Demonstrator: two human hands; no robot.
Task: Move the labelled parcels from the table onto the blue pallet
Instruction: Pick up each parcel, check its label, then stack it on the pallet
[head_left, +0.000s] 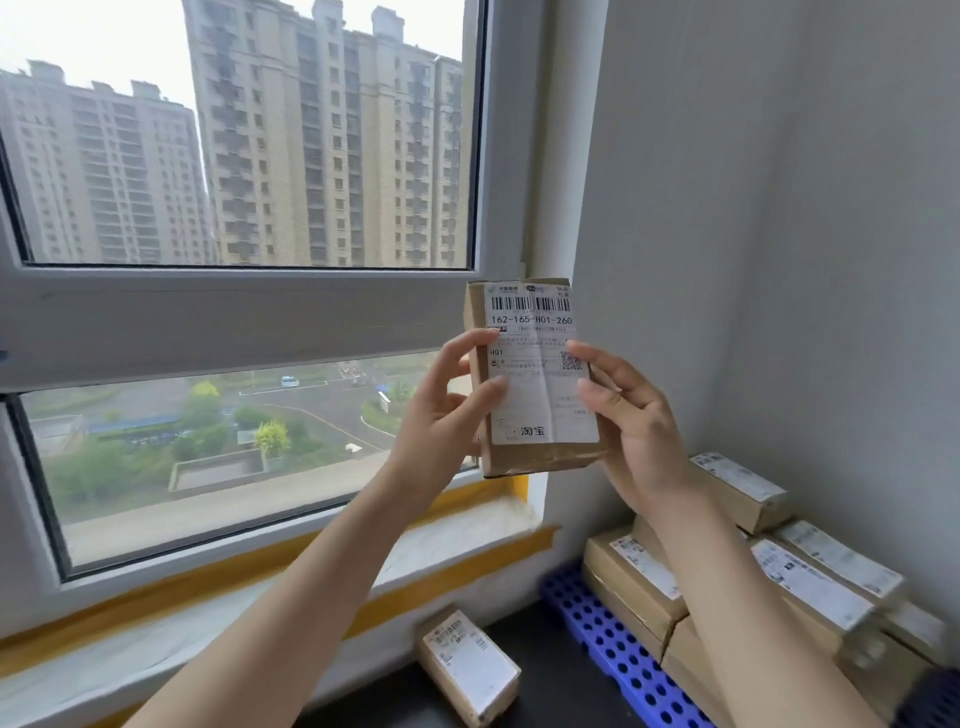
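A small brown cardboard parcel (535, 384) with a white shipping label is held upright in the air in front of the window. My left hand (447, 410) grips its left edge, thumb on the label. My right hand (631, 421) grips its right edge, thumb on the label. Below at the right, the blue perforated pallet (618, 654) carries a stack of several labelled parcels (644, 587). One more labelled parcel (470, 667) lies on the dark surface left of the pallet.
A large window (234, 208) with a white sill and yellow tape (415, 587) fills the left. A grey wall (779, 260) stands at the right, directly behind the pallet stack.
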